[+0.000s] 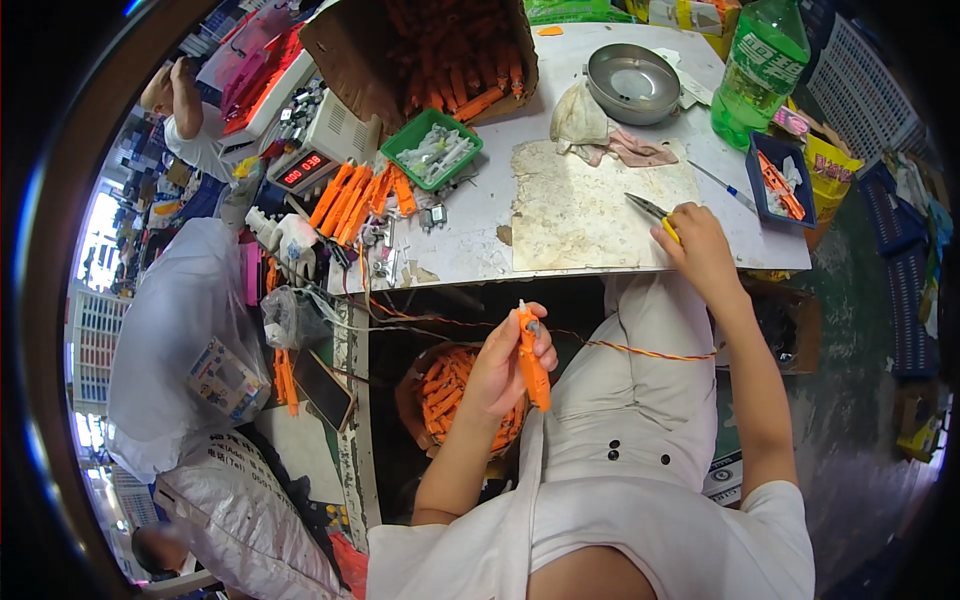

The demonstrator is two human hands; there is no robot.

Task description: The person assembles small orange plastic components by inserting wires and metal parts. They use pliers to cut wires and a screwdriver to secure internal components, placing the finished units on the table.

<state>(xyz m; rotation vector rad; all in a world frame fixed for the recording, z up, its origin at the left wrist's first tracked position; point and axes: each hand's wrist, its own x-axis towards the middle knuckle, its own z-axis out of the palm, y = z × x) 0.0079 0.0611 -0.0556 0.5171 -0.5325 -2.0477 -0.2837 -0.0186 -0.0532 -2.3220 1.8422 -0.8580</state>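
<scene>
My left hand [493, 368] is closed around an orange plastic casing [535, 372], held above my lap in front of the table edge. The casing has a white tip at its upper end and a small grey part on its side. At the table's right front, my right hand [702, 252] grips needle-nose pliers [646, 206] by their yellow handles. Their jaws point up and left over a worn, stained board [575, 225]; whether they touch it I cannot tell.
A green tray [466, 160] of whitish parts stands by orange casings [360, 200]. Behind are a carton [345, 45] of orange parts, a metal bowl [655, 80] and a green bottle [750, 85]. A twisted wire [640, 350] crosses my lap. At left sits another person [195, 130].
</scene>
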